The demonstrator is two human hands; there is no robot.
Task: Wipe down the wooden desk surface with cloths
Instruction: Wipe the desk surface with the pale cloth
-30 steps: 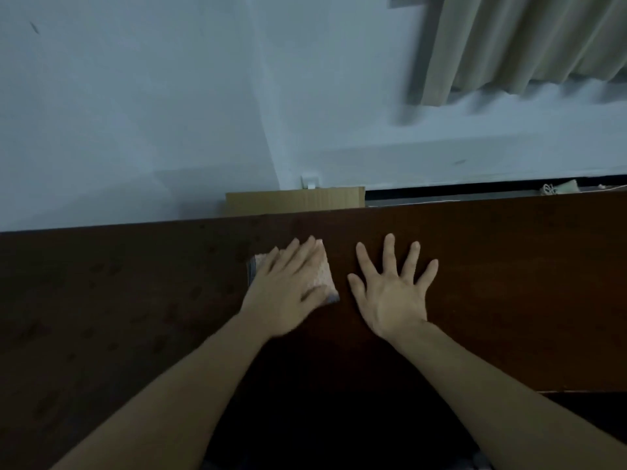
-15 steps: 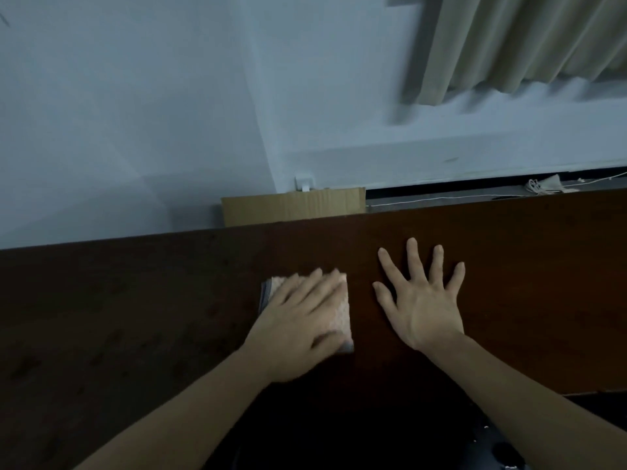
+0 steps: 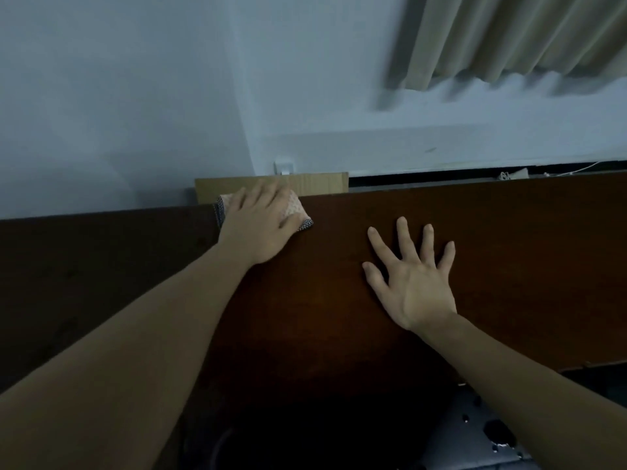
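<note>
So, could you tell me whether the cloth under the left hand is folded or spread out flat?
Folded: the cloth shows as a compact pad under the left hand, with a dark patterned underside turned up at its edges.

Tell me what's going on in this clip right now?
A person is wiping a dark wooden desk. The left hand presses flat on a pinkish cloth at the desk's far edge, near a light cardboard panel against the wall. The right hand lies flat on the desk with fingers spread, holding nothing. A beige curtain hangs at upper right.
</note>
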